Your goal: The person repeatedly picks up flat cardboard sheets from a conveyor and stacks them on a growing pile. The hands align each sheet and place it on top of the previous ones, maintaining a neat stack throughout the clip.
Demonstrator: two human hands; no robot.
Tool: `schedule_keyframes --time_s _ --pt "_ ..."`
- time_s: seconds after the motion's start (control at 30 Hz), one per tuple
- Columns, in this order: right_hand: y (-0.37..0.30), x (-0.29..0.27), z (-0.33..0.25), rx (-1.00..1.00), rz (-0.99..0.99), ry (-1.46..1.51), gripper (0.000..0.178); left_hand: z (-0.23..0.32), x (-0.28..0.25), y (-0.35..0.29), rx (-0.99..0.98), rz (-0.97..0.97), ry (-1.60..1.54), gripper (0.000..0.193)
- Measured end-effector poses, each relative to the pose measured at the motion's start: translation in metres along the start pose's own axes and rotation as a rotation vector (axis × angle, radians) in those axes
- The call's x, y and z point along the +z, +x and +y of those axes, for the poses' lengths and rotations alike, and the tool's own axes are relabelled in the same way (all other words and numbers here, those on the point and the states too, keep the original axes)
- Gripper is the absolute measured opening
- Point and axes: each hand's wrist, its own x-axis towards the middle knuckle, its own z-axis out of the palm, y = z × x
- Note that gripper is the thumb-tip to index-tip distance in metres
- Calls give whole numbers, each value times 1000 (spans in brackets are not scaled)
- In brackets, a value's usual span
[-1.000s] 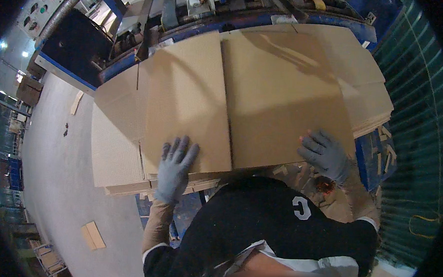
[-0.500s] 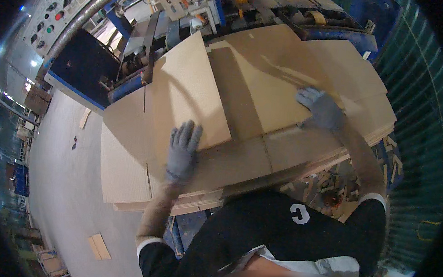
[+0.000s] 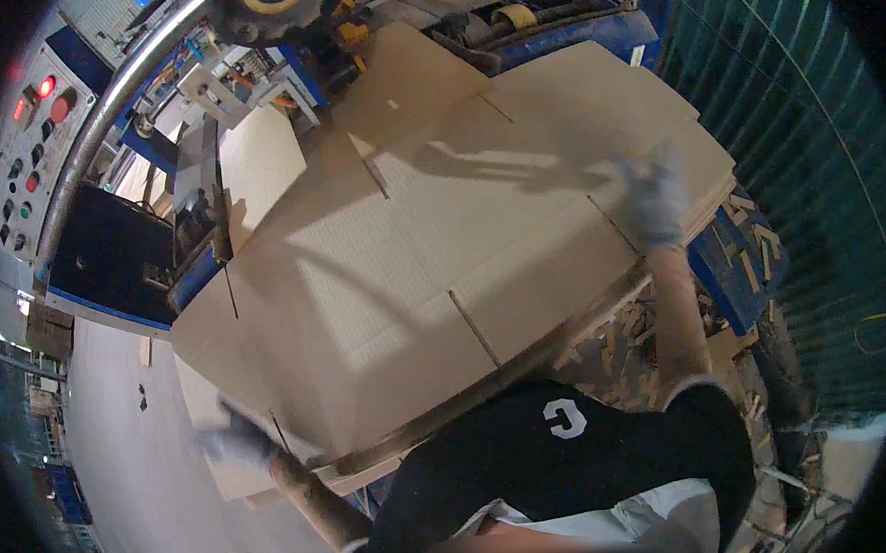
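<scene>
Our hands have spread apart: the left hand (image 3: 239,444) is at 8 o'clock by the left end of the central cardboard stack (image 3: 414,255), too blurred to tell whether it grips; the right hand (image 3: 657,200) is open at 2 o'clock, over the right end. The loose panel is gone from under our left hand, which suggests we now work across the stack's full width. At 3 o'clock a blue platform (image 3: 712,271) carries cardboard scraps (image 3: 763,243).
</scene>
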Motion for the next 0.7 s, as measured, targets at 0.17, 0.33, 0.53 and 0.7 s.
schedule_keyframes --time_s 0.17,0.33,0.53,0.7 --pt "-27 -6 100 88 97 -505 62 -112 7 -12 -553 -196 61 91" --pt "-12 17 140 20 33 -178 57 -100 -30 -27 -600 94 -426 93" --pt "23 -13 148 -511 374 -662 45 -64 -106 5 -277 193 -1078 80" --pt "81 -60 96 57 303 591 45 -111 -94 42 -169 148 -1652 44"
